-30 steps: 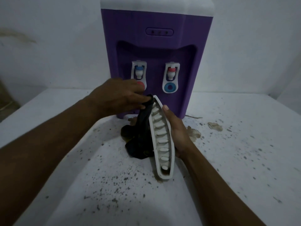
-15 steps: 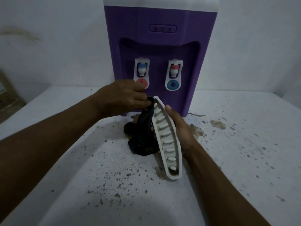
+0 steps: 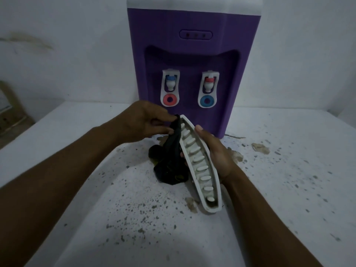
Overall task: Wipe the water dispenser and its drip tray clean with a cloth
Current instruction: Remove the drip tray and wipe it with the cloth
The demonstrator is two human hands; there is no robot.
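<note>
Tray [image 3: 199, 165], gripped by right hand [image 3: 217, 155], has been tilted slightly flatter; cloth [image 3: 171, 160] is kept pinched by left hand [image 3: 142, 122] at its 12 o'clock tip, so wiping is judged ongoing.

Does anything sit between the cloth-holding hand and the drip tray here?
Nothing visible does. The left hand pinches the black cloth right against the drip tray at its upper end, and the cloth hangs along the tray's left side. The right hand grips the tray from the other side.

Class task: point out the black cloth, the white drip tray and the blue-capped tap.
black cloth [image 3: 169, 170]: head view, on its bunched lower part.
white drip tray [image 3: 200, 164]: head view, on its slotted grille.
blue-capped tap [image 3: 170, 85]: head view, on its white nozzle.
</note>
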